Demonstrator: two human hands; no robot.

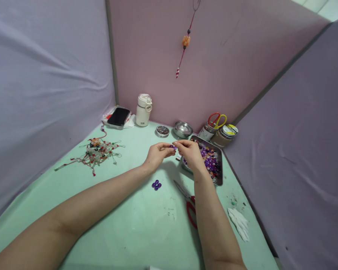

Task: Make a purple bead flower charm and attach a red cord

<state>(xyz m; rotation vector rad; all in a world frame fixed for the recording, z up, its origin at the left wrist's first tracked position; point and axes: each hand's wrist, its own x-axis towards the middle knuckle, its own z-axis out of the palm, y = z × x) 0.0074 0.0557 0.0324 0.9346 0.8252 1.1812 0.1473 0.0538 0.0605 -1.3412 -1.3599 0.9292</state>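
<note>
My left hand [157, 153] and my right hand [190, 153] meet above the green table [124, 210], fingertips pinched together. A small purple bead [174, 147] shows between the fingertips of both hands. Just right of and beneath my right hand sits a metal tray [220, 157] filled with purple and mixed beads. Three purple beads [156, 185] lie loose on the table below my left wrist. Red-handled scissors [189, 204] lie beside my right forearm, partly hidden by it.
A pile of finished beaded strings [97, 152] lies at the left. Along the back stand a phone [118, 116], a white bottle [144, 110], a small tin [162, 131], a metal bowl [182, 129] and jars with scissors [217, 120]. White paper scraps [239, 222] lie at right. A beaded charm [186, 41] hangs on the wall.
</note>
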